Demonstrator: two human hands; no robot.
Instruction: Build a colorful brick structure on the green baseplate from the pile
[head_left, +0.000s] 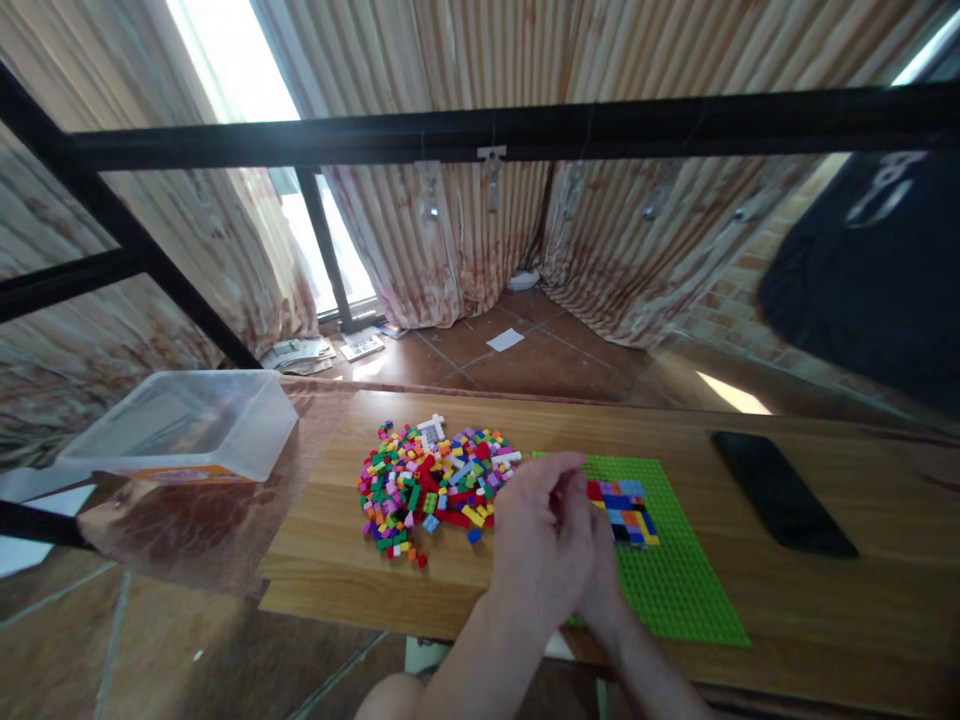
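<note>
My left hand (541, 535) and my right hand (600, 565) are pressed together over the near left part of a green baseplate (675, 570) on a wooden table. Their fingers are curled toward each other, and what they pinch is hidden. Just beyond the hands, a small patch of red, blue, yellow and orange bricks (626, 508) is fixed on the baseplate. A heap of loose coloured bricks (431, 485) lies on the table to the left of the hands.
A clear plastic tub (187, 425) stands at the table's far left end. A black phone (784, 492) lies flat to the right of the baseplate. Black metal bars (480, 135) cross overhead. Curtains and a tiled floor lie beyond the table.
</note>
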